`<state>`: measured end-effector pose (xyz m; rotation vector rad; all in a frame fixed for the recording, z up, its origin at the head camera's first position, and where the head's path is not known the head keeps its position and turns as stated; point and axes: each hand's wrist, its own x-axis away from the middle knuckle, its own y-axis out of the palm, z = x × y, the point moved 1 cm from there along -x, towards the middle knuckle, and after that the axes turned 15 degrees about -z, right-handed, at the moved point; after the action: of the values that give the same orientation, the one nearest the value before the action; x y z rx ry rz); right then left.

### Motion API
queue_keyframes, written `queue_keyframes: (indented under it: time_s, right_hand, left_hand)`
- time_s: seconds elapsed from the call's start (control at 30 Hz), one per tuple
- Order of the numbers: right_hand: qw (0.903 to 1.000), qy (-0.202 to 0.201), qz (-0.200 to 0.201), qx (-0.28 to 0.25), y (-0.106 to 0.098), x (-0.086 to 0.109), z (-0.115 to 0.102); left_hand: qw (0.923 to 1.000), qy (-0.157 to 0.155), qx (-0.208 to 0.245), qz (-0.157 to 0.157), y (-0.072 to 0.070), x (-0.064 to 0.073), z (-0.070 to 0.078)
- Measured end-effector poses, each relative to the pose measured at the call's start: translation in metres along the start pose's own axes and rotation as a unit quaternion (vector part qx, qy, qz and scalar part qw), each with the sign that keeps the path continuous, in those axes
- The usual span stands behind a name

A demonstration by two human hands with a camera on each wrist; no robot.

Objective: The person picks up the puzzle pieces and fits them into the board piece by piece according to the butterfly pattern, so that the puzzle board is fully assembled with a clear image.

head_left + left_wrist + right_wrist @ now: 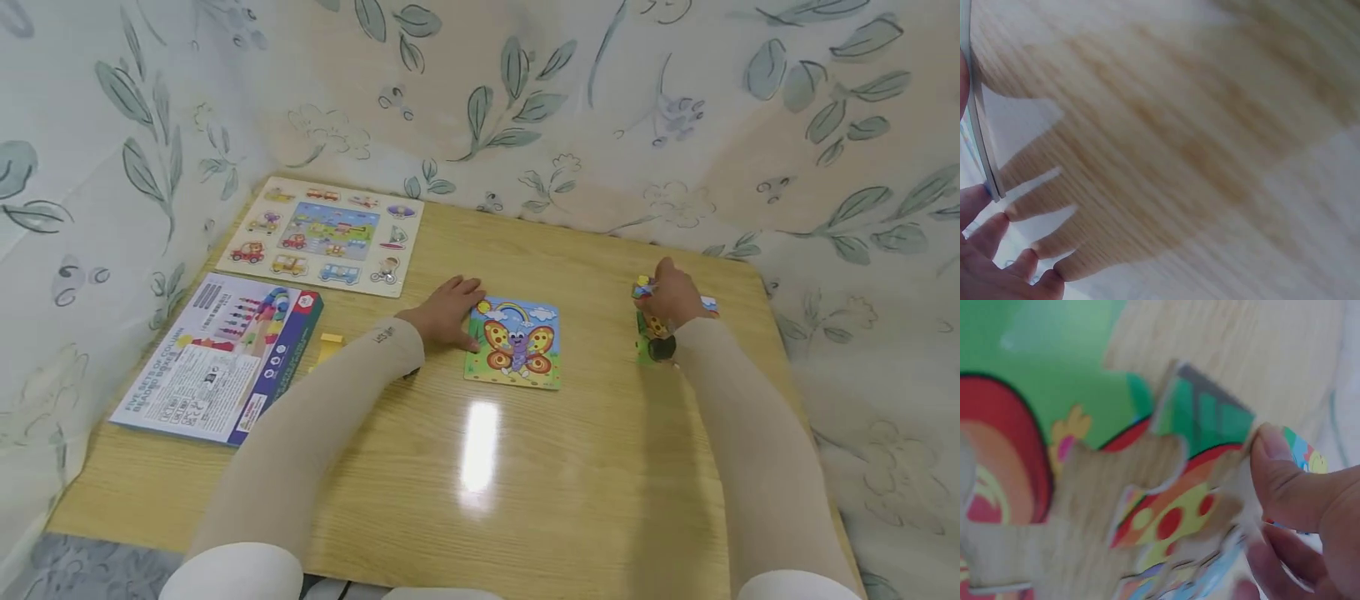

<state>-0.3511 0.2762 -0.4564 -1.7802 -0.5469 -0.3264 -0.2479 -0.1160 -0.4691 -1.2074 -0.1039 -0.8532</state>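
My left hand (447, 313) rests on the table with fingers spread, touching the left edge of a square butterfly picture puzzle (517, 337). In the left wrist view its fingertips (997, 225) are right at the edge of a thin board (979, 125). Farther right, my right hand (675, 297) pinches a small colourful jigsaw piece (642, 287) between thumb and fingers. Below that hand, in the right wrist view, lie puzzle pieces with green ground and a red, yellow-spotted wing (1166, 519); wood shows between them. The hand covers part of them in the head view.
A peg puzzle board with vehicles (337, 233) lies at the back left. In front of it is a flat box (217, 358) with beads pictured on it. A yellow object (330, 343) shows beside the box, partly behind my left forearm. Patterned fabric (525, 108) borders the table.
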Motion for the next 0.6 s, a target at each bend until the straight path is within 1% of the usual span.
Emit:
queue_keyframes:
  time_s: [0.03, 0.1, 0.17, 0.2, 0.27, 0.33, 0.37, 0.43, 0.47, 0.5, 0.57, 0.6]
  right_hand:
    - [1.0, -0.006, 0.006, -0.001, 0.0, 0.004, 0.001]
    - [0.9993, -0.027, 0.016, -0.021, 0.0, 0.009, -0.004]
    - [0.9968, -0.054, 0.025, -0.053, 0.001, 0.011, -0.02]
    - [0.9943, -0.074, 0.027, -0.071, 0.002, 0.01, -0.031]
    - [0.9858, -0.119, 0.013, -0.117, 0.007, 0.01, -0.06]
    - [0.9714, -0.172, -0.024, -0.162, 0.017, 0.011, -0.096]
    - [0.9654, -0.19, -0.042, -0.173, 0.023, 0.013, -0.115]
    - [0.9578, -0.215, -0.082, -0.173, 0.037, 0.016, -0.148]
    - [0.9555, -0.226, -0.099, -0.163, 0.044, 0.017, -0.161]
    - [0.9551, -0.229, -0.114, -0.149, 0.05, 0.018, -0.172]
    - [0.963, -0.219, -0.123, -0.098, 0.061, 0.017, -0.186]
    - [0.9656, -0.212, -0.128, -0.079, 0.066, 0.016, -0.188]
  left_hand:
    - [1.0, 0.003, -0.002, 0.002, 0.0, -0.003, 0.003]
    - [1.0, 0.0, -0.007, 0.006, -0.001, -0.007, 0.007]
    - [0.9999, -0.005, -0.011, 0.01, -0.001, -0.008, 0.008]
    - [0.9998, -0.008, -0.015, 0.012, -0.001, -0.009, 0.007]
    - [0.9996, -0.013, -0.018, 0.016, -0.001, -0.008, 0.005]
    - [0.9996, -0.016, -0.015, 0.018, 0.0, -0.007, 0.003]
    - [0.9996, -0.015, -0.014, 0.019, -0.001, -0.006, 0.002]
    - [0.9996, -0.016, -0.01, 0.019, -0.002, -0.005, 0.001]
    - [0.9996, -0.016, -0.01, 0.02, -0.002, -0.005, 0.001]
    - [0.9997, -0.016, -0.007, 0.02, -0.003, -0.005, 0.002]
    - [0.9997, -0.011, -0.005, 0.02, -0.003, -0.006, 0.004]
    - [0.9997, -0.009, -0.004, 0.02, -0.003, -0.008, 0.006]
